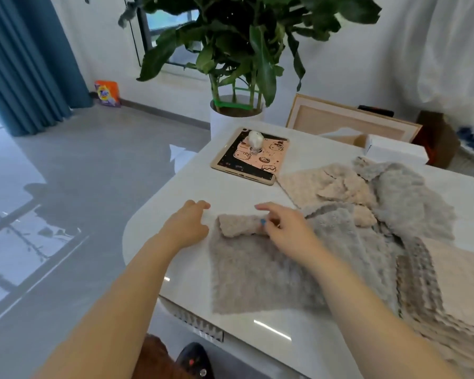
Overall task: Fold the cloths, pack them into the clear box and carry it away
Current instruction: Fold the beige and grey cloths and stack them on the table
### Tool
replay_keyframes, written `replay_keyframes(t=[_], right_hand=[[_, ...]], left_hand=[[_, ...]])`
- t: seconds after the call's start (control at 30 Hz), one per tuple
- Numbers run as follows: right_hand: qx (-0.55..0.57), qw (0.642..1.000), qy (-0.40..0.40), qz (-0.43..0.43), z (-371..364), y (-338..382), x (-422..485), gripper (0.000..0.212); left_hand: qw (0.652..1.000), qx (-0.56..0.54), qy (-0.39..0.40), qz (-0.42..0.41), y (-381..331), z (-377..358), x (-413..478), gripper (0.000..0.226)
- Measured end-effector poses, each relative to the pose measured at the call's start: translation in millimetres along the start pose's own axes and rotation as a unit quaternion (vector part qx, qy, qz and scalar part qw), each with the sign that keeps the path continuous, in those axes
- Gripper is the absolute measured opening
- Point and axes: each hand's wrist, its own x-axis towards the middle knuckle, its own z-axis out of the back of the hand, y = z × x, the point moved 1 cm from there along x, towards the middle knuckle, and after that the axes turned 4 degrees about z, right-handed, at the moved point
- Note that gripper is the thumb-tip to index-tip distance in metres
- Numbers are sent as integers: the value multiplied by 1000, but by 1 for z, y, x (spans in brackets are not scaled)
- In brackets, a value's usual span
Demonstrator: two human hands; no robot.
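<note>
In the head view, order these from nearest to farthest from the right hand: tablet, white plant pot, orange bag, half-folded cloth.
1. half-folded cloth, held by the right hand
2. tablet, just ahead
3. white plant pot, behind the tablet
4. orange bag, far left, on floor

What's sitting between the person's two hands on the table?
The folded-over top edge of the grey-beige cloth lies between the left hand and right hand, shown in the head view.
</note>
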Motion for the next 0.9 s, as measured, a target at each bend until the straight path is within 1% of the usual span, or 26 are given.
replay_keyframes(t=[0.03,0.07,0.1,0.13,0.17,0.2,0.27,0.3,0.37,0.4,0.43,0.47,0.5,0.53,0.57,0.6,0.63,0.67,0.73,0.8,0.9], right_hand=[[-32,999,-36,-12,11,-6,5,44],[-103,993,-38,-32,25,-11,9,48],[-204,977,-8,-65,39,-17,12,54],[-283,952,39,-111,52,-22,15,59],[-325,929,81,-154,62,-25,15,64],[-335,916,115,-186,69,-27,15,66],[-294,917,158,-218,72,-38,19,66],[-284,916,177,-222,70,-44,20,64],[-285,914,191,-217,65,-54,21,51],[-299,912,183,-212,64,-54,20,34],[-306,916,168,-197,63,-57,19,11],[-314,920,140,-187,63,-56,16,14],[-322,925,111,-170,62,-56,14,22],[-332,929,70,-146,62,-52,10,20],[-332,937,20,-106,60,-49,8,13],[-316,946,-22,-73,61,-42,6,9],[-298,952,-57,-42,61,-35,6,12],[-287,954,-81,-26,61,-27,7,14],[-286,953,-101,-1,57,-9,14,17],[-267,957,-110,9,46,5,24,17],[-190,976,-103,-23,21,9,40,17]], left_hand=[[999,8,28,-37,-5,-3,-3,65],[996,12,56,-72,-12,-5,-6,71],[992,18,78,-98,-21,-9,-7,75],[989,39,86,-111,-28,-12,-7,79],[988,69,81,-115,-35,-15,-4,82],[987,100,69,-104,-39,-17,-1,85],[985,150,57,-63,-48,-20,5,87],[984,157,63,-49,-51,-22,8,82],[984,152,79,-46,-59,-24,13,59],[983,154,82,-53,-62,-24,15,48],[981,161,86,-59,-64,-24,16,38],[980,166,90,-61,-65,-24,15,33],[980,167,93,-58,-65,-23,15,30],[980,162,100,-49,-63,-21,13,29],[982,151,110,-36,-61,-16,11,29],[983,132,124,-21,-57,-11,8,28],[984,106,141,-5,-51,-3,5,27],[984,82,157,11,-44,5,1,25],[984,51,166,38,-24,21,-5,20],[990,12,126,67,-1,33,-7,14],[991,-83,3,101,28,39,-5,9]])
